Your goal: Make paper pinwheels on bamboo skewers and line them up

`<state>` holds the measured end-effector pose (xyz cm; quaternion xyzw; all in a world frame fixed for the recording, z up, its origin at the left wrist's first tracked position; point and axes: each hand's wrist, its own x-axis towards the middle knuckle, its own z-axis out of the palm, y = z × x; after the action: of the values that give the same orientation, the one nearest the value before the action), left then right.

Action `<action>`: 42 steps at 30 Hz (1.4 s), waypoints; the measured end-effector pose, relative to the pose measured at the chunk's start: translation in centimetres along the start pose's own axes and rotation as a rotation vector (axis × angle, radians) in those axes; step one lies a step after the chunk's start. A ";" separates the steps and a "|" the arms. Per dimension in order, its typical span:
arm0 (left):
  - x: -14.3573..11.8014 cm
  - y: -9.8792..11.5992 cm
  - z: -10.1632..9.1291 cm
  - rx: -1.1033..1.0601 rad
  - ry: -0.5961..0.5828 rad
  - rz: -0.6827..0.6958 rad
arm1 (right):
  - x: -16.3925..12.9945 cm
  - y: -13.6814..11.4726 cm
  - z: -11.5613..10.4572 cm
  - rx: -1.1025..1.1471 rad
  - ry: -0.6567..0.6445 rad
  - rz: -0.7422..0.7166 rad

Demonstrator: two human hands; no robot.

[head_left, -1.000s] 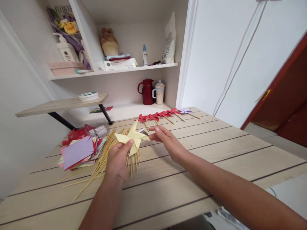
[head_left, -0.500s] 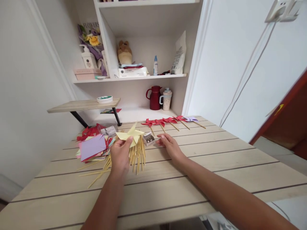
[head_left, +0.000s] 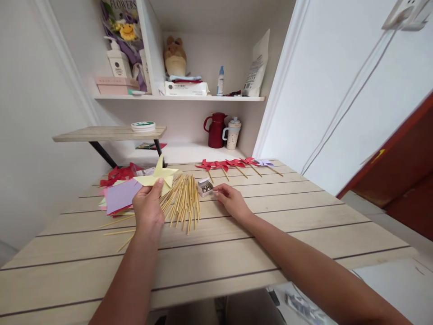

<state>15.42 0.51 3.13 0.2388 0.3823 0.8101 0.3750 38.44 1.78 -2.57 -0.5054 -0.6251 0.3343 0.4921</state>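
My left hand (head_left: 148, 208) holds a folded pale yellow paper pinwheel (head_left: 156, 177) up over the table, thumb on its front. Just right of it lies a spread pile of thin bamboo sticks (head_left: 183, 202). My right hand (head_left: 229, 199) rests on the table with its fingertips pinched together beside a small open box of metal pins (head_left: 204, 187); whether a pin is between the fingers is too small to tell.
A stack of coloured paper squares (head_left: 121, 195) lies at the left of the wooden table (head_left: 257, 234). A row of finished red pinwheels (head_left: 226, 164) and a purple pinwheel (head_left: 264, 163) lies at the back. Behind are shelves with a red jug (head_left: 215, 130) and a cup (head_left: 232, 133).
My left hand has carried the yellow pinwheel to the left, off the sticks. My right hand has dropped to the table beside the pin box, which is now uncovered.
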 end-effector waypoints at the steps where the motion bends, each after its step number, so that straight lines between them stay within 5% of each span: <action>1: 0.0 0.0 0.0 -0.006 0.001 -0.006 | 0.2 0.2 0.0 -0.029 0.025 -0.006; 6: 0.0 -0.5 0.1 0.007 0.006 -0.012 | 2.4 1.2 -0.5 -0.142 0.081 0.007; 10: -0.3 -0.8 0.3 -0.008 -0.006 -0.040 | 3.9 0.8 -0.6 -0.287 0.076 -0.120; 23: -0.3 -0.3 0.5 -0.063 0.153 -0.205 | 5.0 -0.8 2.6 -0.583 0.003 -0.273; 42: -1.3 -0.2 1.1 -0.014 0.087 -0.280 | 5.3 0.7 1.1 -0.427 0.166 -0.204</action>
<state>17.05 0.10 3.50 0.1451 0.4219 0.7622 0.4691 37.53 7.15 -2.03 -0.5579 -0.6867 0.1003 0.4551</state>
